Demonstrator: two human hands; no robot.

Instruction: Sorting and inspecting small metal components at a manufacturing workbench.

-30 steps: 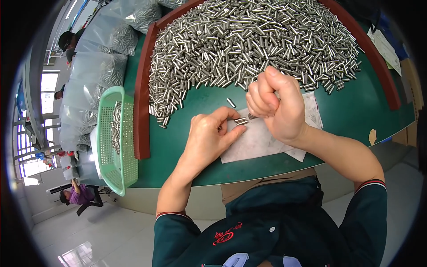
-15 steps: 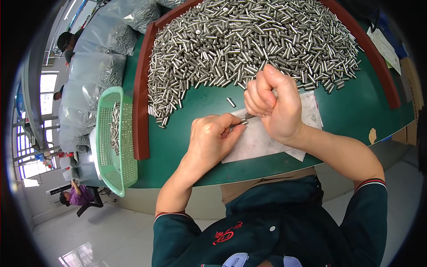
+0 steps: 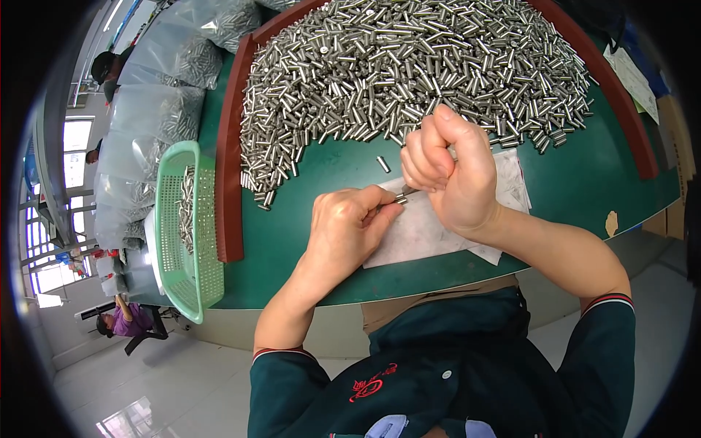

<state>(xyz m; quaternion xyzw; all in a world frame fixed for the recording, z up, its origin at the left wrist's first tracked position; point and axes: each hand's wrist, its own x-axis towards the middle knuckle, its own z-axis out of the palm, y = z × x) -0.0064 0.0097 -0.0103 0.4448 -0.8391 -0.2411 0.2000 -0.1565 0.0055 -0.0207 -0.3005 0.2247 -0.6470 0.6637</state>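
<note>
My left hand (image 3: 343, 226) is closed, pinching a short shiny metal pin (image 3: 400, 199) between thumb and fingertips. My right hand (image 3: 456, 171) makes a fist just to its right. From the bottom of that fist the thin dark tip (image 3: 409, 190) of a small tool meets the pin; the rest of the tool is hidden in the fingers. Below both hands lie stained white sheets (image 3: 416, 233). A single loose pin (image 3: 383, 164) rests on the green table just beyond them. Further back spreads a large heap of similar metal pins (image 3: 409, 66).
Dark red rails (image 3: 231, 160) border the heap. Left of them stands a green plastic basket (image 3: 208, 281) holding some pins. Clear plastic bags of pins (image 3: 179, 109) line the far left. Papers (image 3: 631, 80) lie at the right edge. A person in purple (image 3: 131, 319) sits at the left.
The loose pin on the table has rolled slightly to the right and turned. Both hands keep nearly the same place and grip.
</note>
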